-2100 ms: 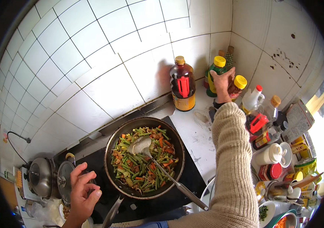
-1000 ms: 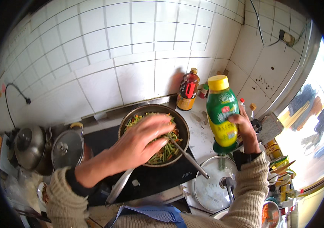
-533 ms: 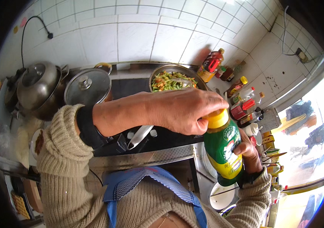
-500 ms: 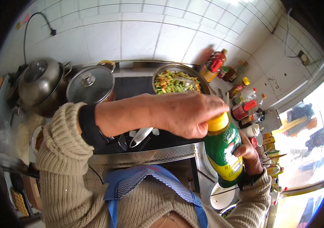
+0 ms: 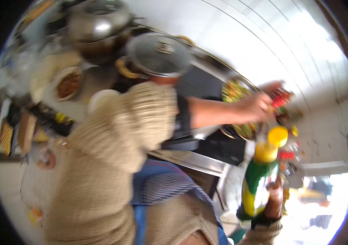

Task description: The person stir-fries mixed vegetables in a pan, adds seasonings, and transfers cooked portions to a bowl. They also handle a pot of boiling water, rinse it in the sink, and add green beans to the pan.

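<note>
Green bottle, yellow cap flipped open.
Gripped low by right hand (fingers wrapped); left hand above, grasp too blurred to tell.

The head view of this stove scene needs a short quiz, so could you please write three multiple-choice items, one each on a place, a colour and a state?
1. Where is the pan of green vegetables?
A. behind the left hand
B. on the floor
C. in the right hand

2. What colour is the flip cap on the green plastic bottle?
A. blue
B. yellow
C. black

3. How is that cap?
A. missing
B. sealed
C. flipped open

Answers: 1 A, the left hand is in front of the pan on the black stove. 2 B, the cap is yellow. 3 C, it hangs beside the neck; the right hand grips the bottle.
</note>
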The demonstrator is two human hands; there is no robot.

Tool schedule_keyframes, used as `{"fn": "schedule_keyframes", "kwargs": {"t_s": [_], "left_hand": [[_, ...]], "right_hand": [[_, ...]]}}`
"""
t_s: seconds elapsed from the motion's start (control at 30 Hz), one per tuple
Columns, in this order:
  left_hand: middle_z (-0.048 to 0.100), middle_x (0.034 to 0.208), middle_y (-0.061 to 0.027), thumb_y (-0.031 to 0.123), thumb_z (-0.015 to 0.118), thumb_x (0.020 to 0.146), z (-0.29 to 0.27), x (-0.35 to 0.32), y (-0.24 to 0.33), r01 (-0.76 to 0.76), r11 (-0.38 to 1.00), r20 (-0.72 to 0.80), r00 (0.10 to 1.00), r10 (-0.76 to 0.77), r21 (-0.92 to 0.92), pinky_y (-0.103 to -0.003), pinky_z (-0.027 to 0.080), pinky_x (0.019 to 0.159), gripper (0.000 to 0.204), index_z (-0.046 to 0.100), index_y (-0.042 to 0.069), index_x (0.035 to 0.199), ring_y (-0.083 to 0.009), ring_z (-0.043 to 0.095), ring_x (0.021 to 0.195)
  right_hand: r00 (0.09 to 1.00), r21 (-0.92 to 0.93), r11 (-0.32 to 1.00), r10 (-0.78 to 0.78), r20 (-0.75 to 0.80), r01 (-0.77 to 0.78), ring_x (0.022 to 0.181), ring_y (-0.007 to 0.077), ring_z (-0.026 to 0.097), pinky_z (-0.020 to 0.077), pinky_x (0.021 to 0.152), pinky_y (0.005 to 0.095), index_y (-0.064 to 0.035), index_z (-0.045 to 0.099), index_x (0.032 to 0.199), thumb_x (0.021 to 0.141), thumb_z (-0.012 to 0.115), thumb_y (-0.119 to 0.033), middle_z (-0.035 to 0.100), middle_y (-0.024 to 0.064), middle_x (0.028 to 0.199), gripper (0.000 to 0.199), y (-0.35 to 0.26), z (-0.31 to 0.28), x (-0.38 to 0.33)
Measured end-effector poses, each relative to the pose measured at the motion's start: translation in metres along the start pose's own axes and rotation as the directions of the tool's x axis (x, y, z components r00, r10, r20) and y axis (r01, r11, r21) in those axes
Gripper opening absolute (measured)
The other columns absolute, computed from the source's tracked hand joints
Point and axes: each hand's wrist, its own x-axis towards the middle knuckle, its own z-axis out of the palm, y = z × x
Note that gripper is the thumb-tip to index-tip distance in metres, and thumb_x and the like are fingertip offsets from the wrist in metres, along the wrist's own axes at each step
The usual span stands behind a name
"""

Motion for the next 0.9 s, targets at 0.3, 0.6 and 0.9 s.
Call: {"fn": "schedule_keyframes", "kwargs": {"t_s": [0.3,0.6,0.9], "left_hand": [[0.052,0.104,-0.0093,0.051,0.054,0.092,0.113,-0.069,-0.011,0.466,0.761,0.076,0.87,-0.487,-0.451,-0.03,0.047,0.071,0.06,0.041,0.0,0.12,-0.0136,0.052,0.089],[0.065,0.099,-0.0048,0.049,0.067,0.083,0.128,-0.025,-0.022,0.322,0.265,0.098,0.783,-0.615,-0.909,-0.042,0.049,0.077,0.048,0.058,0.01,0.111,-0.0216,0.062,0.092],[0.068,0.088,-0.0054,0.04,0.066,0.083,0.13,0.009,-0.047,0.123,0.092,0.004,0.623,-0.782,-0.988,-0.038,0.049,0.067,0.034,0.064,0.009,0.097,-0.0178,0.066,0.075]], "right_hand": [[0.946,0.107,0.994,0.054,-0.32,-0.02,0.081,0.0248,0.068,0.0574,0.072,0.0377,0.0,0.054,0.12,0.083,0.058,-0.035,0.068,0.015,0.097,0.051,-0.073,0.002,0.043],[0.799,0.233,0.795,0.593,-0.101,-0.561,0.082,0.0223,0.067,0.0551,0.073,0.033,-0.0048,0.058,0.114,0.087,0.06,-0.033,0.068,0.0105,0.096,0.039,-0.071,0.038,0.062],[0.673,0.077,0.7,0.707,-0.215,-0.71,0.086,0.0175,0.066,0.0537,0.075,0.029,-0.0045,0.061,0.11,0.092,0.059,-0.024,0.066,0.0085,0.096,0.026,-0.085,0.038,0.113]]}}
